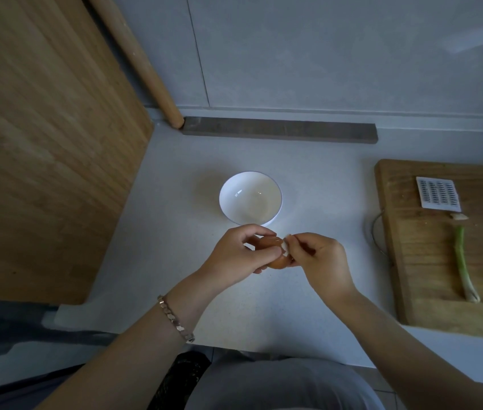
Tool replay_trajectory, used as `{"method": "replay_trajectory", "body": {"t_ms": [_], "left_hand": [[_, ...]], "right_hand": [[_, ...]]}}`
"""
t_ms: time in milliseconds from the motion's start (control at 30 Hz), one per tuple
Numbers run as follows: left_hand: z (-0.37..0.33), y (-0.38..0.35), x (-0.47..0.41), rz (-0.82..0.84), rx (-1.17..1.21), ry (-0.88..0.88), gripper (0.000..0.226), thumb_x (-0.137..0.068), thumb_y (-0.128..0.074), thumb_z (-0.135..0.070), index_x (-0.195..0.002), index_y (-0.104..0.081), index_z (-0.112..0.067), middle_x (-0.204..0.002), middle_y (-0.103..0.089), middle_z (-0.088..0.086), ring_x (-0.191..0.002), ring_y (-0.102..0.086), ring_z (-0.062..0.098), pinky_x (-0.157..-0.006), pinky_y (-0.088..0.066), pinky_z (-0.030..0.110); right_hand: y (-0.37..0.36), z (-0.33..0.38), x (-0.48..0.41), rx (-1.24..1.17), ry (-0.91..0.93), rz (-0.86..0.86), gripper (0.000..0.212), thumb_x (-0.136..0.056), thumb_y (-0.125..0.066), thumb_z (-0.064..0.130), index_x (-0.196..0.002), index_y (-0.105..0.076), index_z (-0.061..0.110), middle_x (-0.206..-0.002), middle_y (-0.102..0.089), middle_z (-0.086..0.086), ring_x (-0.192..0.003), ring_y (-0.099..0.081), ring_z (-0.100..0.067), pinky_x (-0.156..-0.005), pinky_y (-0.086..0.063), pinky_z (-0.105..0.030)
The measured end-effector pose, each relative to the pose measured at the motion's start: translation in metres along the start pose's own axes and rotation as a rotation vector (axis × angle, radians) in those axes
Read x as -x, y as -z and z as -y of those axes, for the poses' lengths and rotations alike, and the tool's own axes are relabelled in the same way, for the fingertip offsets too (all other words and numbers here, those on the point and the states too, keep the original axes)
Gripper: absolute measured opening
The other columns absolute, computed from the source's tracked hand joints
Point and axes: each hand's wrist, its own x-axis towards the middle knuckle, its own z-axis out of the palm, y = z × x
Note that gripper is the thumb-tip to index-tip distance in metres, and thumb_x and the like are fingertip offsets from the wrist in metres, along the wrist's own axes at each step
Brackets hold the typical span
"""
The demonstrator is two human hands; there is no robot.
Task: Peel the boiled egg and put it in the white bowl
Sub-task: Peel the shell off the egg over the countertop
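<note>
Left hand (236, 253) grip cupping brown boiled egg (273, 247) above table (175, 232), just short of white bowl (250, 198). Right hand (320, 261) grip pinching whitish shell flake (285, 247) at egg's end. Shell mostly intact.

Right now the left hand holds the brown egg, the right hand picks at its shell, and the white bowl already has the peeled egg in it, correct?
Not quite. In the head view the white bowl is empty; the egg, mostly shelled, sits between the left hand and right hand.
</note>
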Motion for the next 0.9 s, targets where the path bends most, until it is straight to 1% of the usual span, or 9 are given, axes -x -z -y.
{"method": "replay_trajectory", "body": {"t_ms": [100,233,333,433,533,633,767,833,900], "left_hand": [[0.001,0.001,0.002,-0.011,0.019,-0.032,0.023,-0.074,-0.069,-0.016,-0.081,-0.067,-0.037,-0.081,-0.066,-0.003,-0.054,-0.063,0.01,-0.061,-0.058,0.026],[0.003,0.002,0.004,-0.001,0.102,-0.056,0.028,-0.074,-0.068,-0.011,-0.084,-0.068,-0.036,-0.092,-0.068,-0.005,-0.064,-0.067,0.009,-0.062,-0.057,0.022],[0.003,0.001,0.005,-0.041,0.175,-0.058,0.028,-0.068,-0.068,-0.014,-0.085,-0.067,-0.036,-0.095,-0.068,-0.005,-0.074,-0.069,0.013,-0.065,-0.057,0.025],[0.003,0.001,0.004,-0.103,0.256,-0.071,0.032,-0.075,-0.067,-0.004,-0.084,-0.068,-0.035,-0.096,-0.067,-0.003,-0.078,-0.069,0.011,-0.066,-0.059,0.027],[0.001,0.0,0.003,-0.134,0.225,-0.104,0.035,-0.076,-0.066,-0.001,-0.083,-0.065,-0.036,-0.096,-0.066,-0.006,-0.073,-0.069,0.01,-0.065,-0.059,0.025],[-0.001,-0.001,0.003,-0.124,0.136,-0.146,0.034,-0.072,-0.068,-0.006,-0.083,-0.061,-0.037,-0.096,-0.065,-0.01,-0.067,-0.068,0.008,-0.066,-0.058,0.026],[-0.002,-0.004,0.006,-0.116,0.051,-0.149,0.03,-0.067,-0.069,-0.012,-0.08,-0.058,-0.036,-0.097,-0.066,-0.011,-0.067,-0.069,0.012,-0.069,-0.058,0.032],[-0.002,-0.004,0.006,-0.122,0.047,-0.133,0.027,-0.065,-0.069,-0.015,-0.079,-0.058,-0.036,-0.094,-0.066,-0.011,-0.069,-0.071,0.018,-0.069,-0.058,0.037],[-0.002,-0.004,0.005,-0.124,0.025,-0.129,0.025,-0.063,-0.069,-0.017,-0.078,-0.059,-0.035,-0.093,-0.067,-0.011,-0.07,-0.071,0.021,-0.07,-0.058,0.039]], "right_hand": [[0.001,0.0,-0.002,-0.096,-0.099,-0.045,0.025,-0.085,-0.059,0.006,-0.066,-0.071,0.016,-0.056,-0.071,0.011,-0.057,-0.07,-0.011,-0.051,-0.053,-0.013],[0.005,-0.001,-0.005,-0.285,-0.26,-0.09,0.022,-0.086,-0.059,0.007,-0.07,-0.072,0.015,-0.063,-0.074,0.0,-0.065,-0.073,-0.021,-0.059,-0.059,-0.023],[0.005,0.0,-0.005,-0.293,-0.271,-0.03,0.019,-0.087,-0.057,0.008,-0.077,-0.072,0.014,-0.071,-0.075,-0.003,-0.07,-0.073,-0.018,-0.063,-0.059,-0.021],[0.005,0.004,-0.005,-0.311,-0.316,0.065,0.025,-0.087,-0.053,0.001,-0.078,-0.073,0.015,-0.073,-0.075,-0.003,-0.071,-0.072,-0.013,-0.063,-0.056,-0.016],[0.004,0.008,-0.004,-0.402,-0.374,0.156,0.028,-0.087,-0.044,-0.003,-0.082,-0.071,0.007,-0.08,-0.073,-0.009,-0.074,-0.072,-0.016,-0.064,-0.057,-0.018],[0.002,0.011,-0.005,-0.592,-0.425,0.176,0.025,-0.091,-0.044,0.008,-0.085,-0.068,0.003,-0.083,-0.073,-0.011,-0.079,-0.071,-0.02,-0.068,-0.059,-0.023],[0.0,0.009,-0.004,-0.356,-0.288,0.149,0.035,-0.069,-0.062,0.044,-0.084,-0.071,0.014,-0.088,-0.074,-0.01,-0.087,-0.07,-0.02,-0.078,-0.058,-0.025],[0.0,0.008,-0.002,-0.308,-0.263,0.107,0.034,-0.068,-0.062,0.048,-0.081,-0.072,0.018,-0.085,-0.075,-0.008,-0.084,-0.071,-0.019,-0.077,-0.059,-0.025],[-0.002,0.007,0.0,-0.265,-0.232,0.071,0.024,-0.08,-0.058,0.041,-0.077,-0.072,0.022,-0.078,-0.075,-0.002,-0.079,-0.072,-0.015,-0.071,-0.058,-0.021]]}}
